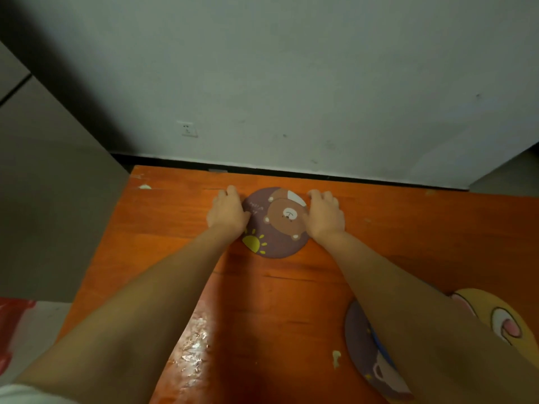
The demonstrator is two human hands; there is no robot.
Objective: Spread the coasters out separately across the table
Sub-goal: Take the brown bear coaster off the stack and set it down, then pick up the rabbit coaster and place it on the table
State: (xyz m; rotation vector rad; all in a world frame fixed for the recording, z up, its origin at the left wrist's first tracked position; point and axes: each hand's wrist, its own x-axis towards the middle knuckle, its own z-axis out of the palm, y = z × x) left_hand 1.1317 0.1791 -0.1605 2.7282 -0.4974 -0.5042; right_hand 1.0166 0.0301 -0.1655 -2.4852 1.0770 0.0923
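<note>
Bear coaster (275, 225): round, purple-brown, flat on the orange table (408, 228), toward the far edge, lying between the 2 hands. No long axis; being a disc, any direction of slide serves equally.

Left hand (227, 212) sits at the bear coaster's left rim, fingers curled down, knuckles up. Right hand (324, 214) mirrors it at the right rim, fingers bent over the edge. Both touch it; cannot tell if either pinches or merely presses. Both equally near.

Nearer the person than the bear coaster, to its right: a second purple coaster (367, 354) and a yellow coaster (501, 316), partly hidden under the right forearm, whether they touch unclear. Judgement: these 2 probably need separating next; right hand is closer.
</note>
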